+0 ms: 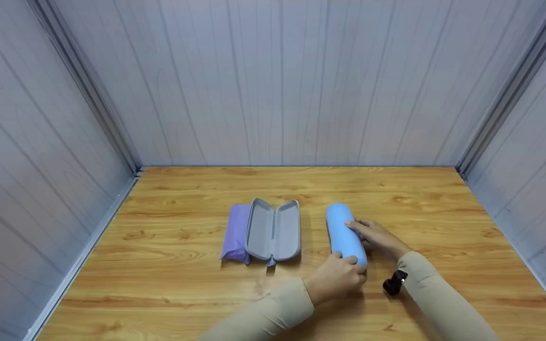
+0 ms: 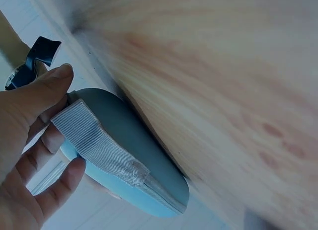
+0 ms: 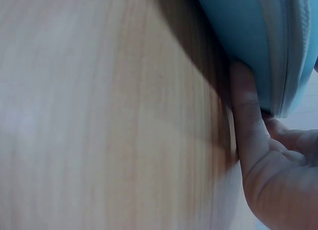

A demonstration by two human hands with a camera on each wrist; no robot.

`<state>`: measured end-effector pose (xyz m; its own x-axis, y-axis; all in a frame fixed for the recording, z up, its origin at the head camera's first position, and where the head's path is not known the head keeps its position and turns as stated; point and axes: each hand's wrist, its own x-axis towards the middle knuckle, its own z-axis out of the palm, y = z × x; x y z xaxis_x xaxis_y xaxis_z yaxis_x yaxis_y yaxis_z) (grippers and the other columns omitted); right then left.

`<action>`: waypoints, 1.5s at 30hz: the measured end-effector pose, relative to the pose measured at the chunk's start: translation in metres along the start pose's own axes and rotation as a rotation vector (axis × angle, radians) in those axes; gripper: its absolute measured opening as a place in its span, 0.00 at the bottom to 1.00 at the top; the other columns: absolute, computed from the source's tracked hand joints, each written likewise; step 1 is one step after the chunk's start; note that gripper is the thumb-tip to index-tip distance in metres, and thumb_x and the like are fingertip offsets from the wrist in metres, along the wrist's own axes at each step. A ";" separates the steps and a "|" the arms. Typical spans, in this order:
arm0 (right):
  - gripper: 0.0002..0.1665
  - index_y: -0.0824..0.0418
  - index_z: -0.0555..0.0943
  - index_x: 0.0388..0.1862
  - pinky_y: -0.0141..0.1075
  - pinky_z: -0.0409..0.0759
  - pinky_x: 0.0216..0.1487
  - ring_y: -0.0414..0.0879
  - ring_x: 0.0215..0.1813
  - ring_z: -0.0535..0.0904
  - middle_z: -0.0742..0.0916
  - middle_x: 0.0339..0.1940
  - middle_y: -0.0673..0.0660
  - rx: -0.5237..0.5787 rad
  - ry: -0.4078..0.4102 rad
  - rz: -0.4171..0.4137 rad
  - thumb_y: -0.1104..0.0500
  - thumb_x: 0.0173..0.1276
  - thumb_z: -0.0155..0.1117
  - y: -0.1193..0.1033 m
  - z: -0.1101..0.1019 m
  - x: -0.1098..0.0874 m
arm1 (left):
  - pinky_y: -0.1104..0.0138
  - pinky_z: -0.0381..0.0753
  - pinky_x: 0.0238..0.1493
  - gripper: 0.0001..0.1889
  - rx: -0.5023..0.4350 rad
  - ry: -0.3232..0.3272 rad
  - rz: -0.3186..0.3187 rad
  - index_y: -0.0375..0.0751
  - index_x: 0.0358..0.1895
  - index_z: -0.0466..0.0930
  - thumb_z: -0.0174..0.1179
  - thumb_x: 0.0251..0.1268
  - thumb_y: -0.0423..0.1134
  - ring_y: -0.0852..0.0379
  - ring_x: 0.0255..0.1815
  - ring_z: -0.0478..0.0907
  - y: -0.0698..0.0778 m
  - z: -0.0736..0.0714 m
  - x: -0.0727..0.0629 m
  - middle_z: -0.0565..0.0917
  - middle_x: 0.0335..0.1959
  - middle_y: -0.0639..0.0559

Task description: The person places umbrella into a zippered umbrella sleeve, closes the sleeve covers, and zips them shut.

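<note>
A closed light-blue zip-up glasses case (image 1: pixel 344 231) lies lengthwise on the wooden table, right of centre. My left hand (image 1: pixel 337 278) grips its near end, the fingers bent over the edge. From the right side my right hand (image 1: pixel 378 239) holds the case, fingertips on its top. In the left wrist view a grey fabric strap (image 2: pixel 102 143) runs along the case's end beside the fingers. The right wrist view shows the zip (image 3: pixel 284 51) along the case's side, with one finger (image 3: pixel 243 98) low against the shell near the tabletop.
An open grey glasses case (image 1: pixel 286 232) stands left of the hands, its two halves spread. It partly covers a purple pouch (image 1: pixel 236 234). A black camera mount (image 1: pixel 395 282) sits on the right wrist. Pale panels (image 1: pixel 277 85) wall the table at the back and sides.
</note>
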<state>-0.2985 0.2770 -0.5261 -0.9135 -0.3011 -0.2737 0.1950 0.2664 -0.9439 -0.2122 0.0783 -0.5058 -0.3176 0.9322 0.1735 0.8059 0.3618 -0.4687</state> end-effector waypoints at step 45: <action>0.58 0.74 0.51 0.77 0.58 0.69 0.66 0.66 0.67 0.69 0.66 0.71 0.75 -0.222 0.097 -0.002 0.34 0.70 0.60 -0.016 0.017 -0.004 | 0.74 0.73 0.23 0.05 -0.623 0.110 -0.510 0.50 0.22 0.84 0.72 0.47 0.37 0.67 0.19 0.74 0.001 0.002 -0.004 0.81 0.18 0.63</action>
<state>-0.2919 0.2589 -0.5133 -0.9458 -0.2154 -0.2429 0.1196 0.4642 -0.8776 -0.2108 0.0750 -0.5087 -0.6963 0.6349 0.3348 0.7155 0.6511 0.2533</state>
